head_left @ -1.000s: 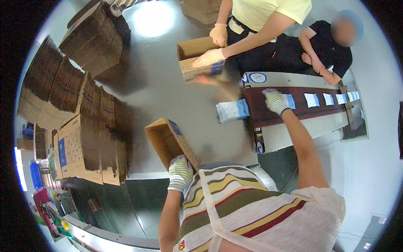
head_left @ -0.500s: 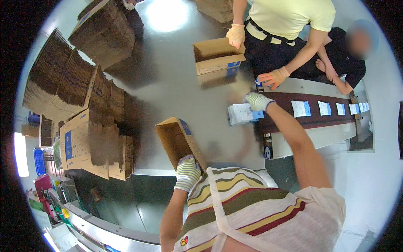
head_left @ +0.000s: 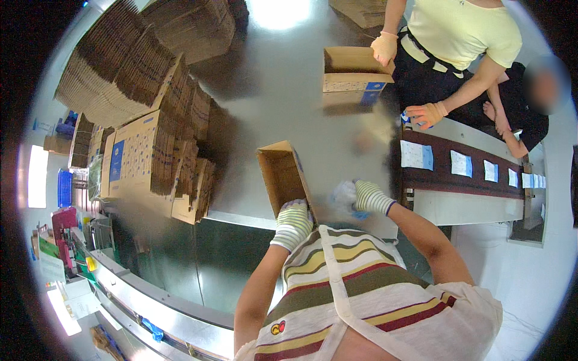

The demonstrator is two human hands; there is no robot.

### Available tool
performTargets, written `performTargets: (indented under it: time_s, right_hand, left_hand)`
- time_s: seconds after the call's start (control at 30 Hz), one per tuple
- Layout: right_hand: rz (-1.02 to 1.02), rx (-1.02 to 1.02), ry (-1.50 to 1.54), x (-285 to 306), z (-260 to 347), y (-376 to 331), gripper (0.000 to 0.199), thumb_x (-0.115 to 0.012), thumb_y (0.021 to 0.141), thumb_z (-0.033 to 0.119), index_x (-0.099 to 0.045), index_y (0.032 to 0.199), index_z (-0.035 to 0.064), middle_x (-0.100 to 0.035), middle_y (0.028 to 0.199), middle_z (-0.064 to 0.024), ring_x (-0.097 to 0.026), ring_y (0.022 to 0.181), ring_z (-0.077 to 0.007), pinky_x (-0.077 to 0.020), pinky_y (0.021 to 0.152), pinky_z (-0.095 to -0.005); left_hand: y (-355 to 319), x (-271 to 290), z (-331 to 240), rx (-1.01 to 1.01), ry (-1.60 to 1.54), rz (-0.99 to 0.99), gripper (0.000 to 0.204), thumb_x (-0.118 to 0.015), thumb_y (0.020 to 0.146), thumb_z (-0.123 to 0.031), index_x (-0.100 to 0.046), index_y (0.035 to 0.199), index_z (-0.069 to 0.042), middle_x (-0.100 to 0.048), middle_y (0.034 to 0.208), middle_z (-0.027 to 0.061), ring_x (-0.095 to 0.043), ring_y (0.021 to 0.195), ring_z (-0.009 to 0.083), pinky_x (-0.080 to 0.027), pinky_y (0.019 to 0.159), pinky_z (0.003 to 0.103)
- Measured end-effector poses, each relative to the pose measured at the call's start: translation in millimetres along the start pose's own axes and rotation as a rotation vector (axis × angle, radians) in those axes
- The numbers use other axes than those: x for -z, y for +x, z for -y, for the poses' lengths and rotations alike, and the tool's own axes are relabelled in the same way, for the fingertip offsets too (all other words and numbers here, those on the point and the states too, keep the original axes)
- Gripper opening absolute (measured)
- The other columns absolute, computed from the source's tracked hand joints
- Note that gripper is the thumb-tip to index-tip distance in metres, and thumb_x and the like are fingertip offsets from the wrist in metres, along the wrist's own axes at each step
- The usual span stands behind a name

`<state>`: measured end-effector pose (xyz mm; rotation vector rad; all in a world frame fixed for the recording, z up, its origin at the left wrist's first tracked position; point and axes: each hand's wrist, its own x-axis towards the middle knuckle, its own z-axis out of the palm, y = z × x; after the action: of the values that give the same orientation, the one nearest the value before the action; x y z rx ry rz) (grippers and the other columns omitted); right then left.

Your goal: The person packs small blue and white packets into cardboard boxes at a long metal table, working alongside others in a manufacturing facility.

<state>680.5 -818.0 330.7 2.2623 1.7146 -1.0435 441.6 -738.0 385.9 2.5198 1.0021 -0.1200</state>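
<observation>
My left hand, in a striped knit glove, grips the near end of an open cardboard box. That box stands on the metal table close to my body, its opening facing up; no contents show inside. My right hand, gloved alike, is closed on white-and-blue packets just right of the box. They are smeared by motion, so how many it holds cannot be told.
A conveyor belt at the right carries several packets. Across the table a co-worker's gloved hand touches another open box; the other hand is by the belt end. Flattened cartons stand stacked at left.
My right hand has drawn the packets from beside the belt's end toward me and the box. My left hand stays on the box. The whole view has shifted.
</observation>
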Motion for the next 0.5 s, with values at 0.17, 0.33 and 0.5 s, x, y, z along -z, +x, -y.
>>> performTargets:
  time_s: [0.17,0.33,0.5]
  right_hand:
    - [-0.331,0.578,1.145,53.0,68.1,-15.2,0.048,-0.071,0.073,0.027,-0.057,0.113,0.0024,-0.063,0.103,-0.0091,-0.058,0.095,-0.0202,-0.0456,0.086,-0.0337]
    - [-0.519,0.971,0.699,89.9,139.2,-1.1,0.033,-0.067,0.076,0.021,-0.063,0.105,0.0046,-0.064,0.103,-0.0063,-0.059,0.094,-0.0201,-0.0462,0.085,-0.0329]
    - [-0.599,0.533,0.157,20.4,123.3,54.3,0.050,-0.064,0.072,0.045,-0.053,0.107,0.0103,-0.059,0.099,-0.0069,-0.055,0.097,-0.0229,-0.0318,0.103,-0.0364]
  left_hand:
    - [0.6,-7.1,4.5,0.054,-0.014,0.050,0.024,-0.050,0.079,-0.017,-0.060,0.096,-0.003,-0.061,0.096,0.0196,-0.056,0.093,0.0361,-0.046,0.083,0.042]
    - [7.4,7.1,-13.3,0.174,0.028,0.223,0.040,-0.048,0.081,-0.019,-0.052,0.117,-0.002,-0.050,0.121,0.0222,-0.046,0.114,0.0358,-0.036,0.098,0.043]
    - [-0.3,-0.5,1.0,0.080,-0.056,0.053,0.038,-0.052,0.080,-0.022,-0.054,0.113,-0.003,-0.057,0.107,0.0237,-0.055,0.097,0.0379,-0.044,0.086,0.044]
